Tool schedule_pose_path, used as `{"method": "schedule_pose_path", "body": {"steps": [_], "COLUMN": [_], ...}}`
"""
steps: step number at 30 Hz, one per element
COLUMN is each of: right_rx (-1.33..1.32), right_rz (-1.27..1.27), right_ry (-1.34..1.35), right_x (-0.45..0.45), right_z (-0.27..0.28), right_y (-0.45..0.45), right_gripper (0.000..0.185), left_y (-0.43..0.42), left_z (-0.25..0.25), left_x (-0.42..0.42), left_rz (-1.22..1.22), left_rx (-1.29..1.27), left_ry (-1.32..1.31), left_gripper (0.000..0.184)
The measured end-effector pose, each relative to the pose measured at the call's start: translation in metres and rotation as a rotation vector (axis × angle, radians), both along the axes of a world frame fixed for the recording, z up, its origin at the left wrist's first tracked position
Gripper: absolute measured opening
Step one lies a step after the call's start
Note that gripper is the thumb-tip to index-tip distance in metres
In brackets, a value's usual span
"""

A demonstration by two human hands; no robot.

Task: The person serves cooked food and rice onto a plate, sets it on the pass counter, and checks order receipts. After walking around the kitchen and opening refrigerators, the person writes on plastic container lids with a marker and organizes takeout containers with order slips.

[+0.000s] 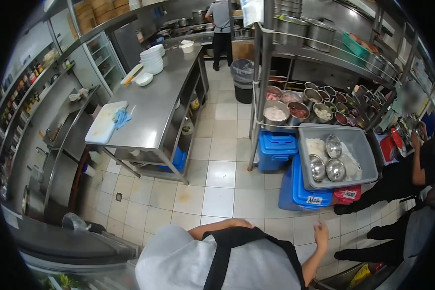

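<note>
My left hand point(240, 223) is at the front of my waist, against the black apron point(237, 236). Its fingers are mostly hidden behind the apron, and no object shows in it. Out to my right side, my right hand point(320, 233) hangs over the floor with its fingers loosely apart and nothing in them. The nearest things to it are a blue bin point(304, 197) with a white label and a red container point(347, 194). On top of them rests a grey tub point(367, 169) with metal bowls point(336, 170) and white contents.
A steel table point(152, 113) on the left carries stacked white bowls point(152, 60), a cutting board point(104, 126) and a blue cloth point(122, 118). Ingredient pots point(275, 114) fill the right rack. A co-worker point(221, 29) stands far ahead; other people point(413, 232) are at right.
</note>
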State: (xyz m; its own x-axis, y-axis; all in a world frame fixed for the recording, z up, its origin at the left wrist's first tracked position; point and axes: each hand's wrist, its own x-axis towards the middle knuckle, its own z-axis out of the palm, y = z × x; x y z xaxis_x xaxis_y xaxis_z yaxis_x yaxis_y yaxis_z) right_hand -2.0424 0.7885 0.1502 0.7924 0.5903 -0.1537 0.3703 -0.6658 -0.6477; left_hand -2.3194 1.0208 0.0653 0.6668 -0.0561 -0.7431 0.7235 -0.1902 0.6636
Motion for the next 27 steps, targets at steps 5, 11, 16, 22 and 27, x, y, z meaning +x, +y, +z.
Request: {"method": "schedule_pose_path", "body": {"steps": [5, 11, 16, 22, 27], "right_rx": [0.059, -0.383, -0.150, -0.603, -0.682], "right_rz": [0.422, 0.497, 0.159, -0.099, -0.178], "right_ry": [0.484, 0.682, 0.826, 0.762, 0.900], "right_x": [-0.032, -0.030, -0.002, 0.029, 0.027], "right_z": [-0.047, -0.096, -0.137, -0.279, -0.292], "right_y": [0.141, 0.213, 0.215, 0.114, 0.152], "right_gripper": [0.034, 0.033, 0.029, 0.024, 0.022], "left_y": [0.091, 0.176, 0.234, 0.311, 0.390], "left_z": [-0.058, -0.045, -0.023, 0.029, 0.050], "left_x": [-0.078, -0.248, -0.308, -0.261, -0.224], "left_rz": [0.937, 1.710, 1.931, 1.632, 1.678], "left_rx": [-0.032, 0.318, 1.006, 1.236, 1.066], "left_ry": [-0.309, -0.590, -0.657, -0.724, -0.770], "left_gripper": [0.050, 0.038, 0.014, 0.012, 0.013]}}
